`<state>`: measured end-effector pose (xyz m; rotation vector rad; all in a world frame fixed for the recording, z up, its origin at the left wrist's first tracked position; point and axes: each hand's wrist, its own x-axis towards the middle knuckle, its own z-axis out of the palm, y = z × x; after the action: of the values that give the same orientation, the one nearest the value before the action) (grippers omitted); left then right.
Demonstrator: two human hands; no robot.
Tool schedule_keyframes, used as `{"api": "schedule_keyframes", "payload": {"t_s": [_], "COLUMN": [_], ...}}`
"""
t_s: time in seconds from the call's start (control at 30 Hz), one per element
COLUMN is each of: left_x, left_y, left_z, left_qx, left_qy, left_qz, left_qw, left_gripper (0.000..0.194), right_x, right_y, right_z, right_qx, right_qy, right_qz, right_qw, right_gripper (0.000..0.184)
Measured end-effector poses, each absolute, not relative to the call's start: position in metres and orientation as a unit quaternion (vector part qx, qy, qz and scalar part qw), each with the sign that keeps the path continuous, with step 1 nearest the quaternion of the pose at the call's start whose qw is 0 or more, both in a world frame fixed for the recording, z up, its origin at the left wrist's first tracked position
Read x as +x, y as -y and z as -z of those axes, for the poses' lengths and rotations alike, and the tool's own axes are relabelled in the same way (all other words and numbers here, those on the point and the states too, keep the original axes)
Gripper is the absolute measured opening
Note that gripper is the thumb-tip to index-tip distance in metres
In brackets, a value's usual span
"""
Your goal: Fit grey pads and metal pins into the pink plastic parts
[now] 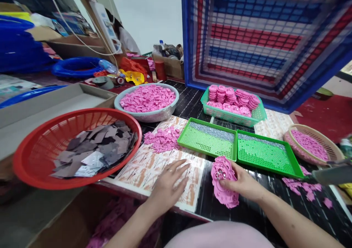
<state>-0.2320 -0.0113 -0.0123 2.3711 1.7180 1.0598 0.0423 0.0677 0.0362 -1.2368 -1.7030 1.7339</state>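
Note:
A pink moulded plastic part (pixel 224 196) with shiny round metal bits near its middle is gripped in my right hand (pixel 244 182), thumb on its face. My left hand (pixel 170 184) hovers over or rests on the patterned board, fingers spread, holding nothing. Beyond it lies a loose heap of small pink pieces (pixel 162 139). Past the held part stand two green perforated trays, the left tray (pixel 209 149) and the right tray (pixel 271 164), each with small silvery pieces along the far side.
A red basket (pixel 24 167) of flat grey pieces stands at left, behind it a basin (pixel 156 115) of pink pieces. A green basket (pixel 231 117) holds stacked pink parts. At right are a beige basket (pixel 334 149) and a dark tool (pixel 330 174). A blue crate (pixel 189 50) looms behind.

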Motion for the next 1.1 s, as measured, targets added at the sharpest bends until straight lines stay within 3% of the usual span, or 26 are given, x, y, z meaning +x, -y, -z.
{"api": "schedule_keyframes", "payload": {"t_s": [0.13, 0.27, 0.37, 0.57, 0.77, 0.93, 1.1], "left_x": [-0.176, -0.143, -0.137, -0.133, -0.128, -0.126, -0.131], "left_y": [0.000, -0.009, -0.013, -0.007, -0.002, 0.000, 0.000], "left_z": [0.005, 0.005, 0.007, -0.003, -0.003, -0.001, -0.006], "left_qx": [0.795, 0.774, 0.762, 0.755, 0.772, 0.780, 0.787], "left_qy": [-0.507, -0.485, -0.466, -0.463, -0.441, -0.428, -0.408], "left_qz": [-0.285, -0.297, -0.319, -0.334, -0.341, -0.346, -0.340], "left_qw": [0.170, 0.280, 0.316, 0.322, 0.307, 0.299, 0.313], "left_gripper": [0.054, 0.053, 0.051, 0.047, 0.047, 0.049, 0.049], "right_x": [0.053, 0.065, 0.071, 0.078, 0.081, 0.069, 0.071], "right_y": [-0.062, -0.070, -0.076, -0.067, -0.048, -0.036, -0.038], "right_z": [-0.029, -0.025, -0.024, -0.032, -0.042, -0.055, -0.057], "right_qx": [-0.467, -0.488, -0.501, -0.494, -0.538, -0.522, -0.502], "right_qy": [0.637, 0.660, 0.673, 0.690, 0.760, 0.823, 0.840], "right_qz": [-0.575, -0.543, -0.519, -0.501, -0.344, -0.219, -0.194], "right_qw": [0.212, 0.177, 0.165, 0.165, 0.121, 0.044, 0.067], "right_gripper": [0.064, 0.043, 0.051, 0.073, 0.102, 0.103, 0.090]}}
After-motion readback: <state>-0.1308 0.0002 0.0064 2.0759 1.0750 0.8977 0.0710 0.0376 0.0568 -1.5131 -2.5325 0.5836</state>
